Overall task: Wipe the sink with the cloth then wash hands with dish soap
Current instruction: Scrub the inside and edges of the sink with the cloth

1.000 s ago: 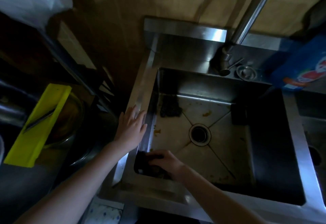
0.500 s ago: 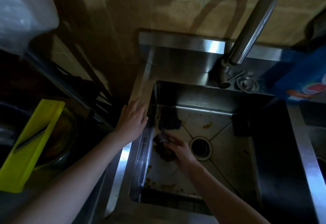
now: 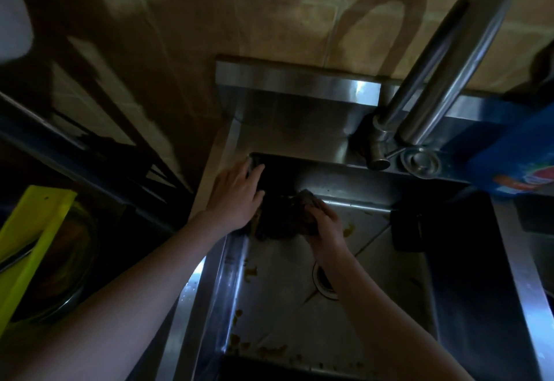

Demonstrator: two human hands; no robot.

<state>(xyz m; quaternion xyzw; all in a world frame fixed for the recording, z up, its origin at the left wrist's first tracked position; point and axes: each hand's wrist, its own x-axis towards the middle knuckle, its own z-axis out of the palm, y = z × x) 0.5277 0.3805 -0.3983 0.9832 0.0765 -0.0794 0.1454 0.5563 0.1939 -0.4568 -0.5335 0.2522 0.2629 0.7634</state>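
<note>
Cloth (image 3: 281, 218) gripped by right hand (image 3: 325, 229) in sink (image 3: 278, 305); left hand (image 3: 236, 195) flat, fingers straight, on rim.

Dim, wide-angle-warped view; glare streaks the sink (image 3: 209, 284) rim, the faucet (image 3: 443, 60) shadows the tiled wall (image 3: 269, 6), corners blur.

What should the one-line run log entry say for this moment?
step: wipe sink | right hand: grips cloth, far-left basin corner | left hand: rests on left rim | brown residue: on basin floor
</note>
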